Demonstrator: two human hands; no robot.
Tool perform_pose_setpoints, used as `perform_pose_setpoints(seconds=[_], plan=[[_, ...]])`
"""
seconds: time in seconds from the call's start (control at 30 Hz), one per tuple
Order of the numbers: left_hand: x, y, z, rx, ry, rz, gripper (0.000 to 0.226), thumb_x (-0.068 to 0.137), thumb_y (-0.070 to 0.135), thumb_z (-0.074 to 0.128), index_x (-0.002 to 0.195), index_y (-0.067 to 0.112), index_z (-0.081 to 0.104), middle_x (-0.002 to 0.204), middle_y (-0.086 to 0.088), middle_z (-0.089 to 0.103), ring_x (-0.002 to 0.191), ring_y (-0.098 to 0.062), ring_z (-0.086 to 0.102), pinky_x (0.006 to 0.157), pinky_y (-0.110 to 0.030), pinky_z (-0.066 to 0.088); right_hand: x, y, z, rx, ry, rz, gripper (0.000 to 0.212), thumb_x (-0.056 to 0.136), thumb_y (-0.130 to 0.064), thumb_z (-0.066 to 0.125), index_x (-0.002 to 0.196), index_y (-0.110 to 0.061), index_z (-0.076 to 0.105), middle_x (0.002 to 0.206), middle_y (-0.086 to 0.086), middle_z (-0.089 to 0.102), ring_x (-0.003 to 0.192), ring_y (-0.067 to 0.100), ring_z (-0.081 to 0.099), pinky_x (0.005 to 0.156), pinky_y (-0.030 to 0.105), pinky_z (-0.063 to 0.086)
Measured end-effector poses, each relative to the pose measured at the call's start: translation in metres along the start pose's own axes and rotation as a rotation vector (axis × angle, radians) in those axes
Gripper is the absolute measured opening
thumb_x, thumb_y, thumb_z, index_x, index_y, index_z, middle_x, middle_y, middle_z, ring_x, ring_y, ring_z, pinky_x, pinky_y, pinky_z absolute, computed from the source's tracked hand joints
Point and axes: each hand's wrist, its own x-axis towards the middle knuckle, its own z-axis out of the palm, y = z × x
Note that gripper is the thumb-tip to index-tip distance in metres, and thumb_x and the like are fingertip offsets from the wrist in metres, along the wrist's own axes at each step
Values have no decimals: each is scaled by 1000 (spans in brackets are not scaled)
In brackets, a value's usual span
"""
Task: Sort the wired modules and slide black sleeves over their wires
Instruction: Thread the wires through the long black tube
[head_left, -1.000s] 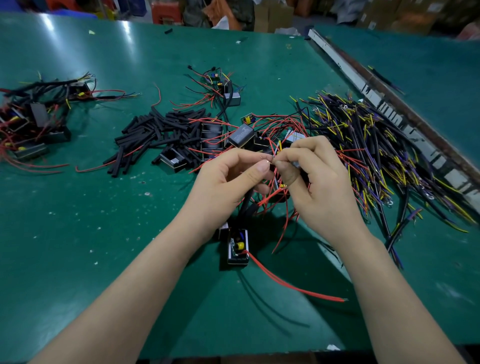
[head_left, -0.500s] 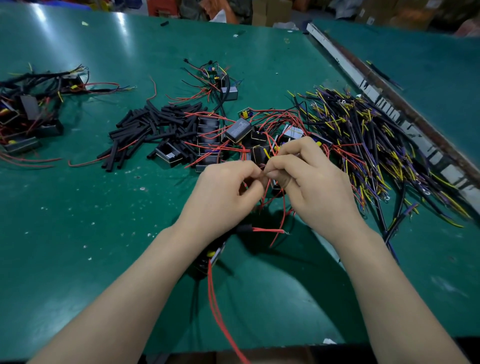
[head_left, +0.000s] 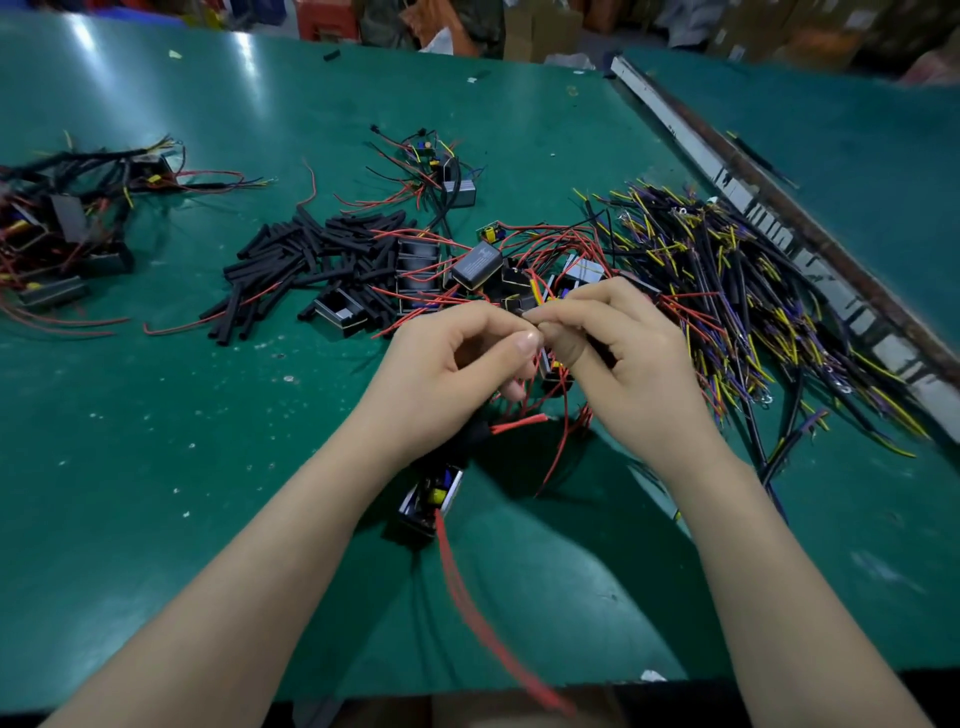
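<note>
surface: green table (head_left: 130, 467) | on it: black sleeves (head_left: 311, 254); wired modules (head_left: 467, 270); loose wire bundle (head_left: 727, 291)

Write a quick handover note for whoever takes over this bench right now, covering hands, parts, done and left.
Left hand and right hand pinch the same thin wires at their fingers, above the green table.
A small open black module with red wires hangs below the left wrist.
Loose short black sleeves are piled centre-left; unsleeved modules lie just beyond the hands.
Bundle of yellow, purple and black wires lies at right.
Likely done: sleeved modules in the far-left pile.
Left: sleeve this module, then the central ones.
</note>
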Motion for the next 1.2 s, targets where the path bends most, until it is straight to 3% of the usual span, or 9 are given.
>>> perform_pose_setpoints(seconds=[0.1, 0.17, 0.43, 0.6, 0.77, 0.83, 0.9, 1.0, 1.2], plan=[[-1, -4, 2, 194, 67, 70, 9, 90, 9, 61, 85, 16, 63, 69, 9, 65, 59, -3, 64, 63, -15, 50, -1, 0, 2, 19, -43, 35, 18, 90, -4, 61, 104, -5, 72, 95, 2, 56, 88, 12, 56, 78, 27, 47], [-2, -6, 4, 296, 111, 101, 9, 89, 9, 62, 85, 17, 63, 71, 10, 66, 61, -3, 65, 63, -18, 52, -2, 0, 3, 16, -65, 56, 19, 89, -4, 62, 105, -5, 73, 95, 4, 57, 87, 12, 55, 76, 30, 47], [-3, -10, 10, 196, 211, 80, 5, 85, 12, 68, 84, 13, 64, 73, -1, 70, 65, -14, 69, 66, -41, 57, -3, -2, 2, 101, -128, 140, 23, 89, -7, 63, 110, -13, 68, 93, -2, 61, 85, 5, 54, 76, 19, 43], [-2, -7, 9, 124, 208, 49, 8, 87, 9, 66, 85, 17, 65, 73, 6, 69, 62, -7, 68, 63, -33, 58, -3, -5, 3, 257, -64, 250, 43, 85, -8, 66, 116, -29, 45, 81, -9, 62, 61, 10, 47, 63, 19, 43], [-2, -4, 11, 106, 267, 14, 8, 89, 11, 63, 83, 16, 63, 70, 4, 67, 56, -8, 66, 57, -25, 56, -2, -5, 5, 363, -84, 301, 39, 89, -6, 65, 122, -20, 51, 77, -8, 59, 65, 9, 52, 68, 17, 43], [-2, -4, 12, 86, 303, -39, 6, 89, 11, 63, 83, 13, 63, 66, 3, 65, 54, -9, 65, 55, -27, 56, -2, -7, 6, 372, -67, 286, 37, 88, -8, 66, 118, -25, 52, 79, -10, 58, 66, 0, 50, 70, 11, 40], [-1, -3, 14, 28, 322, -101, 6, 88, 10, 62, 82, 12, 62, 67, -1, 64, 51, -11, 65, 51, -25, 54, -1, -11, 6, 351, -33, 235, 39, 87, -9, 66, 112, -35, 51, 81, -9, 57, 64, 3, 46, 66, 11, 38], [-1, -1, 14, -51, 298, -149, 7, 88, 8, 62, 81, 10, 62, 67, -9, 63, 48, -12, 63, 46, -20, 47, -2, -15, 7, 339, 13, 180, 42, 86, -8, 65, 105, -42, 50, 84, -9, 56, 64, 15, 45, 62, 16, 41], [-2, 3, 11, -87, 98, -155, 18, 85, 1, 60, 75, 16, 62, 57, 3, 62, 47, -10, 59, 46, -18, 46, 2, -16, 2, 333, 34, 151, 40, 86, -7, 65, 105, -40, 51, 88, -11, 57, 69, 26, 50, 64, 31, 44]])
